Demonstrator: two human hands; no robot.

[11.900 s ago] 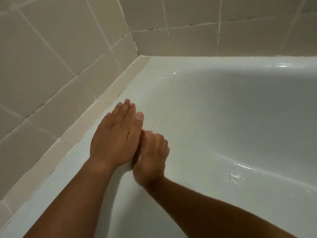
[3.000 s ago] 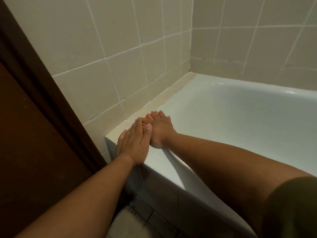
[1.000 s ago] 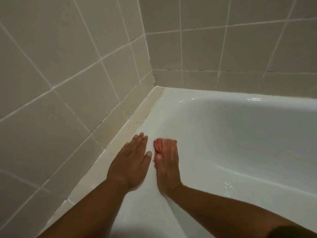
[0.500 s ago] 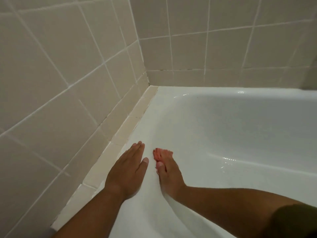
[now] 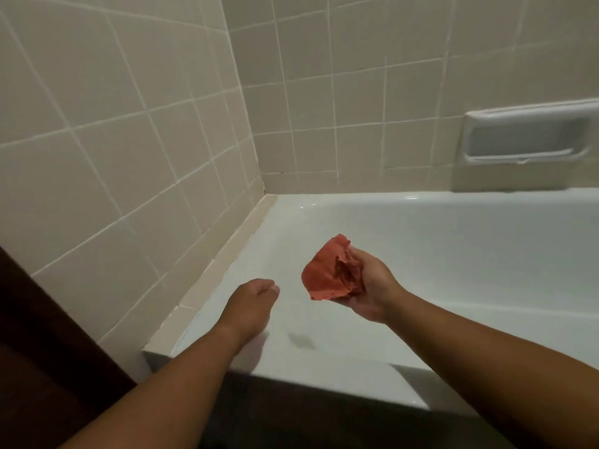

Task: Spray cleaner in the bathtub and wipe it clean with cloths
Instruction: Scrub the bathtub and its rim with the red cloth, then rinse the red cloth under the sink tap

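Head view: right hand clenches its grip on a crumpled red cloth above the bathtub; left hand hangs relaxed, empty. Cloth looks soft, light, likely damp; hold its bunched middle.

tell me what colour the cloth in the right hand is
Orange-red, plain; the cloth shows best in the head view.

One bathtub, one red cloth, one left hand, one right hand, one soap dish, two tiled walls.
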